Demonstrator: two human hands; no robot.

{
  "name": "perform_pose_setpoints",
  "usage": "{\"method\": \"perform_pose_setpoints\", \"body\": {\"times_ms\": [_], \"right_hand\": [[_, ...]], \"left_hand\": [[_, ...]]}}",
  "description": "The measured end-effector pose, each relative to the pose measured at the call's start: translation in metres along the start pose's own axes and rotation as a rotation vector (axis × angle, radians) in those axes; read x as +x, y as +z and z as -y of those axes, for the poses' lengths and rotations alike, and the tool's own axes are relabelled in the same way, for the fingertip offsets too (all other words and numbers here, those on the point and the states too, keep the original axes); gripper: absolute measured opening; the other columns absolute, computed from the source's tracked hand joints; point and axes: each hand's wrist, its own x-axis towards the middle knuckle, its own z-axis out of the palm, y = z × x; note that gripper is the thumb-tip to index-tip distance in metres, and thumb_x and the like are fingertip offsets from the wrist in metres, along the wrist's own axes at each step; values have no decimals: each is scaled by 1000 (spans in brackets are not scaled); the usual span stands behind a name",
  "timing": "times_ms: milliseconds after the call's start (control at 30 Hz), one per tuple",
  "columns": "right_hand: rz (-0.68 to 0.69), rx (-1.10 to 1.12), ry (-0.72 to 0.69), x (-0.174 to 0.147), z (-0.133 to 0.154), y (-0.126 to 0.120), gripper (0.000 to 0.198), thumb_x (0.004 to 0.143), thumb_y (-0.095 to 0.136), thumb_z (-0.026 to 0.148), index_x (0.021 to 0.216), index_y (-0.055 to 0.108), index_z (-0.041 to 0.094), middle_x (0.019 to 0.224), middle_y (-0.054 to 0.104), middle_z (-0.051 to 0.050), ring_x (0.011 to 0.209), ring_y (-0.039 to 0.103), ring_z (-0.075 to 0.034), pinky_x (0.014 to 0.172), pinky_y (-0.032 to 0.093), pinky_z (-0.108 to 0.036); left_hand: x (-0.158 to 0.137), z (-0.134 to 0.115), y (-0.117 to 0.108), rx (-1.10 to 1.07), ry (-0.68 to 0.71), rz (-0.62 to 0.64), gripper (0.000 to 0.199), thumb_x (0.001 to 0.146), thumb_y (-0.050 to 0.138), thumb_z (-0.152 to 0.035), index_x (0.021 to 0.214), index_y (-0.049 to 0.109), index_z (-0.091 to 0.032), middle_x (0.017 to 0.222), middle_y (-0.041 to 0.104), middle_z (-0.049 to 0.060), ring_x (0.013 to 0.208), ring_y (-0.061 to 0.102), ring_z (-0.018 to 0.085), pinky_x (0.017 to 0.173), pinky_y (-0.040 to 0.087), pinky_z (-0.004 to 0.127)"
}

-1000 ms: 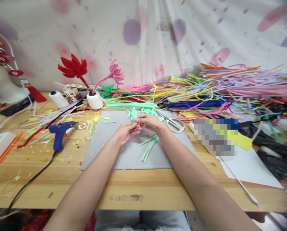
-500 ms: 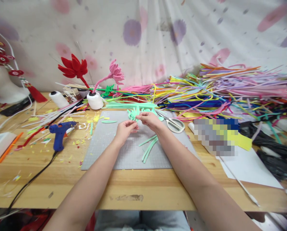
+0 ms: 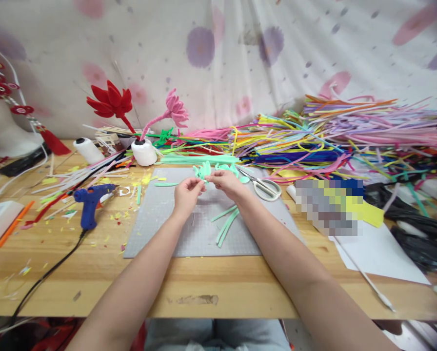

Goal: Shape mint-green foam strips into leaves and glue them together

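Observation:
Above the grey cutting mat (image 3: 160,234), my left hand (image 3: 188,196) and my right hand (image 3: 226,184) meet fingertip to fingertip. Both are closed in a pinch, and what lies between the fingers is too small to make out. Just beyond the fingertips is a curled mint-green pipe-cleaner cluster (image 3: 203,169); I cannot tell whether it is held or lies on the mat. Behind my right hand are more mint-green pieces (image 3: 231,168). Mint-green pipe-cleaner strips (image 3: 227,227) lie below my right wrist. Scissors (image 3: 265,188) rest to the right, and a single mint-green piece (image 3: 166,185) lies left.
On the left lies a blue glue gun (image 3: 89,204) with its cord trailing forward. Red (image 3: 110,100) and pink (image 3: 176,108) pipe-cleaner flowers stand in a white spool (image 3: 144,152). Heaped pipe cleaners (image 3: 313,131) line the back. White paper (image 3: 383,256) lies right.
My left hand has moved slightly up, and its fingertips now come closer to those of my right hand. The right hand has shifted slightly left. Both remain pinched.

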Motion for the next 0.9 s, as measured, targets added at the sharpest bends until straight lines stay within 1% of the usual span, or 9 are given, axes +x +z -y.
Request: {"method": "perform_pose_setpoints", "body": {"times_ms": [133, 267, 333, 433, 533, 600, 667, 767, 900], "right_hand": [[68, 191, 113, -1, -1, 5, 31, 51, 72, 28, 51, 44, 14, 39, 30, 10, 35, 19, 0, 36, 7, -19], [110, 460, 241, 0, -4, 13, 23, 57, 68, 16, 57, 46, 13, 41, 29, 10, 35, 17, 1, 32, 7, -16], [92, 568, 285, 0, -4, 17, 20, 62, 64, 12, 57, 45, 13, 40, 27, 11, 34, 16, 1, 30, 8, -14], [27, 671, 315, -2, -5, 23, 19, 69, 58, 9, 57, 44, 14, 38, 27, 10, 33, 16, 1, 28, 9, -12], [-41, 730, 301, -1, -7, 28, 20, 72, 55, 9, 57, 43, 14, 38, 27, 10, 32, 17, 1, 27, 11, -11], [-74, 749, 290, 0, -10, 31, 20, 71, 57, 10, 57, 43, 14, 38, 27, 10, 32, 18, 1, 27, 12, -10], [-81, 761, 292, 2, -12, 33, 18, 70, 58, 10, 59, 45, 14, 39, 30, 9, 32, 20, 1, 27, 12, -10], [-84, 785, 284, 3, -13, 36, 15, 70, 57, 10, 60, 47, 13, 41, 36, 8, 32, 22, 1, 27, 13, -11], [-137, 790, 222, 2, -12, 37, 17, 67, 59, 11, 57, 46, 14, 40, 33, 9, 32, 19, 0, 28, 12, -13]], "left_hand": [[2, -4, -1, -161, -115, -32, 24, 56, 68, -29, 70, 56, -13, 58, 58, -1, 52, 56, 9, 50, 45, 22], [6, -5, -4, -343, -287, 27, 22, 55, 68, -23, 70, 54, -14, 56, 56, -3, 49, 54, 8, 48, 46, 22], [8, -4, -5, -407, -339, 53, 22, 57, 67, -22, 72, 53, -15, 56, 55, -4, 49, 54, 8, 48, 46, 21], [10, -1, -4, -459, -356, 50, 22, 59, 66, -21, 74, 52, -16, 59, 55, -5, 49, 54, 7, 48, 47, 20], [12, 3, 0, -489, -313, 7, 25, 57, 67, -18, 77, 51, -18, 61, 55, -6, 50, 54, 6, 50, 47, 20], [13, 5, 2, -489, -250, -34, 25, 56, 67, -17, 76, 52, -18, 61, 55, -6, 50, 53, 5, 51, 47, 19], [14, 7, 4, -469, -180, -72, 24, 55, 68, -19, 74, 53, -17, 61, 55, -6, 51, 54, 5, 52, 47, 20], [14, 11, 6, -398, -77, -128, 23, 56, 68, -24, 74, 57, -15, 66, 58, -3, 57, 57, 8, 55, 48, 22], [10, 19, 11, -230, 75, -181, 23, 63, 64, -31, 78, 62, -14, 76, 64, 3, 65, 60, 13, 62, 49, 27]]}}
